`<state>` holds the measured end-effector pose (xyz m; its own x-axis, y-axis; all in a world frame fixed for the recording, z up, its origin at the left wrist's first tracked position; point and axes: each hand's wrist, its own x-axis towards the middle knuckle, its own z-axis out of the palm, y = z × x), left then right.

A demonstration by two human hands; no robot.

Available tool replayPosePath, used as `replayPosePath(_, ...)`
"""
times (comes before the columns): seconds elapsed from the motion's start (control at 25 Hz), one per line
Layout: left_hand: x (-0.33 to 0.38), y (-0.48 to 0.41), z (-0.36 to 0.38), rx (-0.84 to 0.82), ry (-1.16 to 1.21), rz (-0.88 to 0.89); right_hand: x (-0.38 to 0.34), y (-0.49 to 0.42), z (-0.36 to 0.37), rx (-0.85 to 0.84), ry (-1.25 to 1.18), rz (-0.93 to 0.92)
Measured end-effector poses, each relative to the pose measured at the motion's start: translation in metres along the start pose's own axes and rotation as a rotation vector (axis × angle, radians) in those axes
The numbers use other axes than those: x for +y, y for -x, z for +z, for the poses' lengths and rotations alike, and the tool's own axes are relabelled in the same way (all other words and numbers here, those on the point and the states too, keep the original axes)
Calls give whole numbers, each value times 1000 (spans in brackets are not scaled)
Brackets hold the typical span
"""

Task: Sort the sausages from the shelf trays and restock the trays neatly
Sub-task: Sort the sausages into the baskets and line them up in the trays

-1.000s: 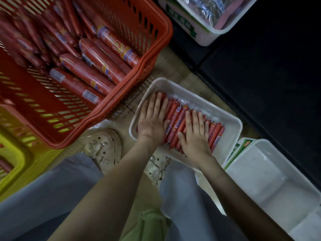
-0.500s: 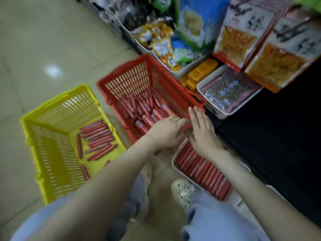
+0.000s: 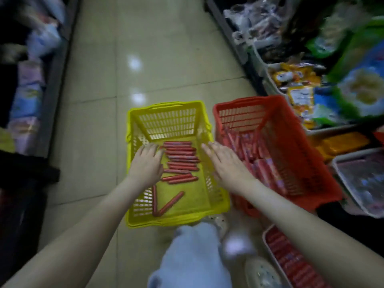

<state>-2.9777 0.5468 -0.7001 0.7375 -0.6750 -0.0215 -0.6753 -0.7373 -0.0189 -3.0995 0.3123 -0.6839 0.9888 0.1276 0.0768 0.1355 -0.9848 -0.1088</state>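
yellow basket (image 3: 166, 123) sits on the tiled floor (image 3: 93, 121) of a shop aisle, with the red basket (image 3: 241, 115) just beside it on the right. thin sausages (image 3: 180, 154) lie crosswise in a rough row from the middle of the yellow basket toward its far end. two loose sausages (image 3: 170, 202) lie skewed by its near left corner. thick sausages (image 3: 264, 167) are piled in the red basket, mostly along its left wall. left hand (image 3: 146, 163) hovers over the left side of the yellow basket, fingers relaxed and holding nothing, fingertips right by the row; cannot tell if they touch it. right hand (image 3: 226, 163) is over the yellow basket's right wall, flat with straight fingers, nothing in it. white tray (image 3: 265, 235) sits on the floor at near right, packed with tray sausages (image 3: 291, 260) side by side. snack packs (image 3: 295, 80) fill the shelf on the right; that area is blurred.
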Motion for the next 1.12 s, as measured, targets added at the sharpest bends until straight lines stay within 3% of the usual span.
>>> replayPosePath(0.2,-65,27,82,-122,18,-131,-64,-67,148,-298,131,-453)
replayPosePath(0.36,-66,30,116,-75,49,-180,-92,-88,244,-528,187,-638)
replayPosePath(0.48,-65,27,116,-38,8,-185,-97,-93,286,-840,217,-746)
replayPosePath(0.6,-65,32,120,-42,-20,-207,-91,-96,295,-790,244,-594)
replayPosePath(0.76,-64,32,120,-29,-56,-231,-60,-118,288,-592,409,-297)
replayPosePath(0.92,-64,33,121,-23,-60,-235,-54,-127,296,-663,315,13)
replayPosePath(1.12,-63,33,122,-7,-72,-242,-53,-114,313,-423,392,-123)
